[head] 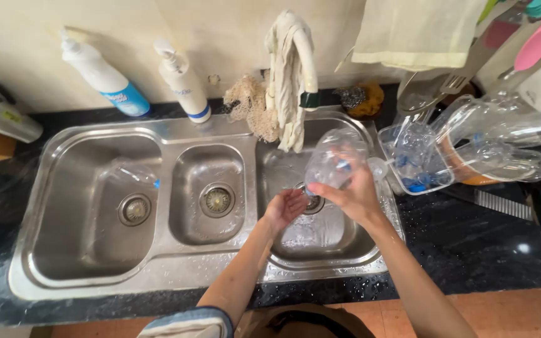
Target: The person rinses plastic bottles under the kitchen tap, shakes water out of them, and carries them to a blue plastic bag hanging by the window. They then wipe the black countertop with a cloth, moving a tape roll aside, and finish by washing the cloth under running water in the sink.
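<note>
My right hand (353,195) grips a clear plastic bottle (332,158), tilted with its mouth pointing down over the right basin of a steel sink (245,266). Cupped palm up just below the bottle's mouth is my left hand (286,206), above the right basin's drain. It holds nothing. A white tap (302,53) wrapped in a pale cloth hangs above the bottle. Another clear bottle (129,174) lies in the left basin.
Two white dispenser bottles (104,78) (184,81) stand behind the sink. A fibre scrubber (252,106) hangs by the tap. A rack of clear bottles and containers (471,150) sits on the dark counter at right. A pink spatula (536,39) and a cloth (417,31) hang above.
</note>
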